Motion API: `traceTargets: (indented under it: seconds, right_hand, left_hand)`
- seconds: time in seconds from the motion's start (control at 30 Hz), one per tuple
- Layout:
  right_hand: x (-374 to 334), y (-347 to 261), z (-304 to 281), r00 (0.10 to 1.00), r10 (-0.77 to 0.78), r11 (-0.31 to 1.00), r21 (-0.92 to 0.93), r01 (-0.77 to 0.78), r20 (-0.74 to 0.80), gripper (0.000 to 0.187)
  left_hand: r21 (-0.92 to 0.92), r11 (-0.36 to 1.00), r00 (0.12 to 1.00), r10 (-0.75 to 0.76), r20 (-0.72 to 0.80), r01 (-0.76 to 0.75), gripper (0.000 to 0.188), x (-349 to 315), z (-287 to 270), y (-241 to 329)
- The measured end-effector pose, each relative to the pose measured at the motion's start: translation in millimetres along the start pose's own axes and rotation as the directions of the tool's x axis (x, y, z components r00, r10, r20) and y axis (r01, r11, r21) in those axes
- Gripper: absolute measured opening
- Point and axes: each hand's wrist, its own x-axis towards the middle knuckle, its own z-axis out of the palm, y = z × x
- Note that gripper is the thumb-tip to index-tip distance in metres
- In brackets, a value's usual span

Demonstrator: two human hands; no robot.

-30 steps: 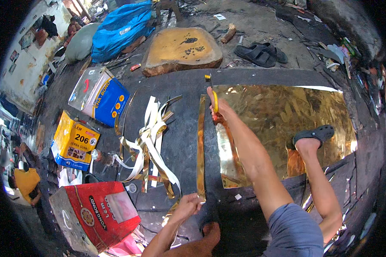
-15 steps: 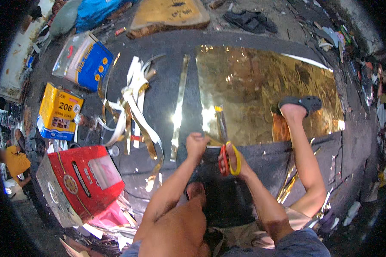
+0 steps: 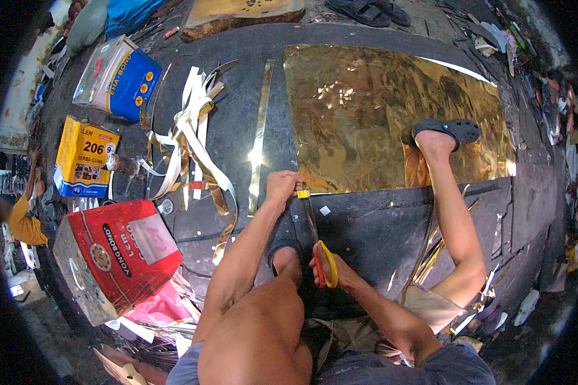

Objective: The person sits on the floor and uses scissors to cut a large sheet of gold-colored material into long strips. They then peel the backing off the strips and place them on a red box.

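A large shiny gold sheet (image 3: pixel 353 122) lies on the dark mat. At its near left corner my left hand (image 3: pixel 282 188) is closed, thumb and fingers pinching the edge. My right hand (image 3: pixel 332 268), nearer to me, grips the red and yellow handles of a pair of scissors (image 3: pixel 327 256). Their blades point away from me and look closed, the tips close to my left fingers and the sheet's corner. A narrow gold strip (image 3: pixel 262 135) lies apart, left of the sheet. My right foot in a dark clog (image 3: pixel 453 133) rests on the sheet's right part.
Tangled white and gold strips (image 3: pixel 196 122) lie on the mat at left. Beside them stand a blue and clear can (image 3: pixel 125 83), a yellow can (image 3: pixel 83 160) and a red can (image 3: pixel 125 250). A wooden slab (image 3: pixel 237 16) and dark sandals (image 3: pixel 369 11) are at the far side.
The scissors have drawn back toward me and left, away from the sheet, with blades now closer to my left hand. A small pale scrap now shows on the mat. The view has tilted slightly.
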Motion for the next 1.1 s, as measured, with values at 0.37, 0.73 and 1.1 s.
traceTargets:
  seconds: [0.37,0.73,1.1]
  right_hand:
    - [32.1,-17.6,-14.6,0.991,-0.093,0.995,0.039,0.097,-0.098,0.072]
    - [29.0,-34.1,-8.9,0.99,-0.084,0.996,-0.011,0.083,-0.113,0.058]
    - [29.9,-35.7,-7.1,0.972,-0.222,0.974,-0.067,0.218,-0.07,0.077]
  left_hand:
    - [0.151,0.988,0.999,0.044,-0.018,-0.041,0.024,1.9,4.3,-18.2]
    - [0.398,0.855,0.937,0.346,0.037,-0.332,0.031,-13.4,7.7,-49.5]
    - [0.179,0.96,0.977,0.207,0.058,-0.214,0.024,-27.0,9.0,-37.1]
